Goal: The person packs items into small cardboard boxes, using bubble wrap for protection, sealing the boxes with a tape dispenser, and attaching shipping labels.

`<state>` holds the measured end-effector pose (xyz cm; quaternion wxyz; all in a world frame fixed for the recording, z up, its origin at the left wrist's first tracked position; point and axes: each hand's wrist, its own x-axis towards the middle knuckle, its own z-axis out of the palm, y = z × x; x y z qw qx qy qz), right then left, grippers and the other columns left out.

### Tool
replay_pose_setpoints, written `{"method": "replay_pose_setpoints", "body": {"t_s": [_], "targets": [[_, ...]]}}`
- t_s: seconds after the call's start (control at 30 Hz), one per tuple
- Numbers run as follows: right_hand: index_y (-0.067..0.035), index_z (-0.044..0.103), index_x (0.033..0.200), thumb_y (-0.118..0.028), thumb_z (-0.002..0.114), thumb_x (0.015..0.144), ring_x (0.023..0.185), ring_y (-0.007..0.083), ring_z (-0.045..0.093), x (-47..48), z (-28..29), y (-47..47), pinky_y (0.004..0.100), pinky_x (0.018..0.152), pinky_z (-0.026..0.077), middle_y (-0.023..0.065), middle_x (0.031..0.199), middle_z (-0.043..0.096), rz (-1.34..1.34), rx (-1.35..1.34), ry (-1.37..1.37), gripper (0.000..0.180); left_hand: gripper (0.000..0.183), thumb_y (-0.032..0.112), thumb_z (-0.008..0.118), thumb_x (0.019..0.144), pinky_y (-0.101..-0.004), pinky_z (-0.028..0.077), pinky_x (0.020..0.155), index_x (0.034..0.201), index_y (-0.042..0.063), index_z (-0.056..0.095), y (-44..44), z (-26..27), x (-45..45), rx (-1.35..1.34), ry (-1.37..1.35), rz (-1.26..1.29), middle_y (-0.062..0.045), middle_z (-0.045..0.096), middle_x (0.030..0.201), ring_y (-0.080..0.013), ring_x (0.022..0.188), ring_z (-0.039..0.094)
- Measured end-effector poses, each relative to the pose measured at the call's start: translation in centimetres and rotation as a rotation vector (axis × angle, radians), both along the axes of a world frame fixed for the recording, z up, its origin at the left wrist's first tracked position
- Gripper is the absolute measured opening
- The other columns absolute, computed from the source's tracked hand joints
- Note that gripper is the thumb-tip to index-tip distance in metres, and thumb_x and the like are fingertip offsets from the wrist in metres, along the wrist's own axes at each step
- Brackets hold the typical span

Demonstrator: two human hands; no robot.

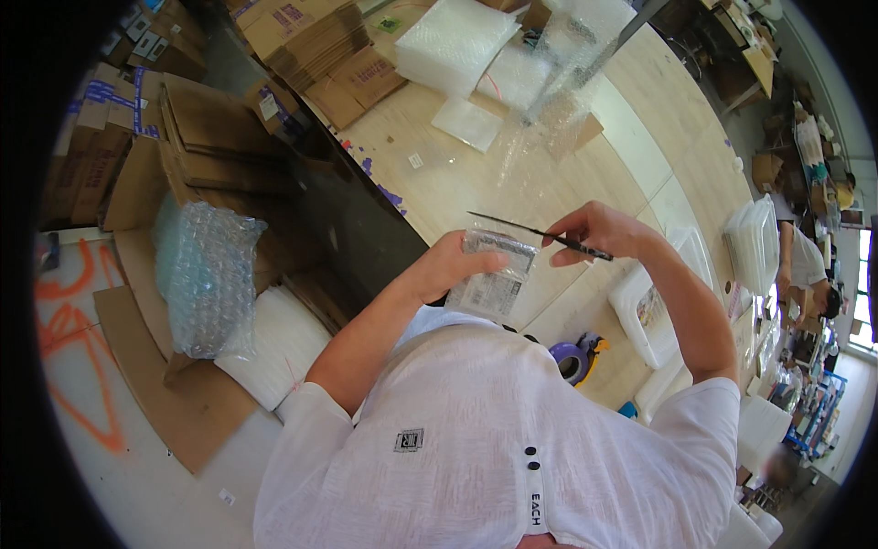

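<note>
My left hand [456, 264] grips a small packet in clear plastic [490, 278] with printed labels, close in front of my body. Just to its right, my right hand [593, 233] holds a thin dark pointed tool [566, 241], perhaps tweezers or slim scissors; its kind cannot be told. The tool's tip points left, above the packet's upper edge. Both hands are over the near edge of a pale wooden table [473, 178]. A purple roll of tape [569, 360] in a dispenser with yellow parts lies near my body on the right.
Stacked bubble-wrap pouches [453, 41] and flattened cardboard boxes [309, 41] occupy the table's far side. White plastic trays [641, 316] stand at the right. A bubble-wrapped bundle [209, 281] rests in an open carton at the left. Another person [806, 264] is at the far right.
</note>
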<state>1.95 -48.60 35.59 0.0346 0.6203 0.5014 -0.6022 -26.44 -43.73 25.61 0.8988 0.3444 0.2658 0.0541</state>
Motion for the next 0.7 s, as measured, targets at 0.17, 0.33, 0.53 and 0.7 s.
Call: {"method": "replay_pose_setpoints", "body": {"t_s": [0.17, 0.33, 0.53, 0.7], "targets": [[-0.008, 0.074, 0.122, -0.041, 0.087, 0.081, 0.071, 0.0081, 0.055, -0.8, -2.2, -0.9, 0.0284, 0.063, 0.045, -0.0008, 0.076, 0.066, -0.024, 0.219, 0.167, 0.054, 0.043, 0.021, 0.08, 0.09, -0.0336, 0.055, 0.088, 0.127, 0.002, 0.068, -1.0, 0.2, 0.2, 0.104, 0.015, -0.009, -0.005, 0.073, 0.112, -0.0141, 0.097, 0.067], [-0.011, 0.072, 0.129, -0.05, 0.085, 0.082, 0.076, 0.0104, 0.059, -1.3, -1.3, -0.5, 0.0286, 0.066, 0.047, 0.0012, 0.086, 0.071, 0.015, 0.105, 0.057, 0.063, 0.046, 0.023, 0.079, 0.09, -0.0345, 0.055, 0.089, 0.128, 0.001, 0.066, -0.9, -0.9, 0.0, 0.104, -0.018, -0.057, -0.006, 0.073, 0.114, -0.0156, 0.099, 0.068], [-0.011, 0.067, 0.135, -0.053, 0.083, 0.083, 0.081, 0.0129, 0.058, -1.9, -2.7, 0.0, 0.0302, 0.069, 0.046, 0.0021, 0.088, 0.067, 0.043, 0.112, 0.047, 0.069, 0.047, 0.022, 0.08, 0.089, -0.0339, 0.055, 0.088, 0.128, 0.001, 0.065, -1.1, -1.0, 0.1, 0.125, 0.014, -0.07, -0.007, 0.071, 0.115, -0.0157, 0.099, 0.067], [-0.009, 0.074, 0.124, -0.05, 0.084, 0.082, 0.08, 0.0118, 0.062, -2.8, -2.2, -0.4, 0.0295, 0.071, 0.05, 0.0022, 0.085, 0.071, 0.016, 0.238, 0.127, 0.06, 0.046, 0.023, 0.079, 0.089, -0.034, 0.054, 0.088, 0.126, 0.001, 0.066, -0.7, -0.7, 0.9, 0.148, 0.033, -0.145, -0.006, 0.07, 0.113, -0.0155, 0.099, 0.067]]}}
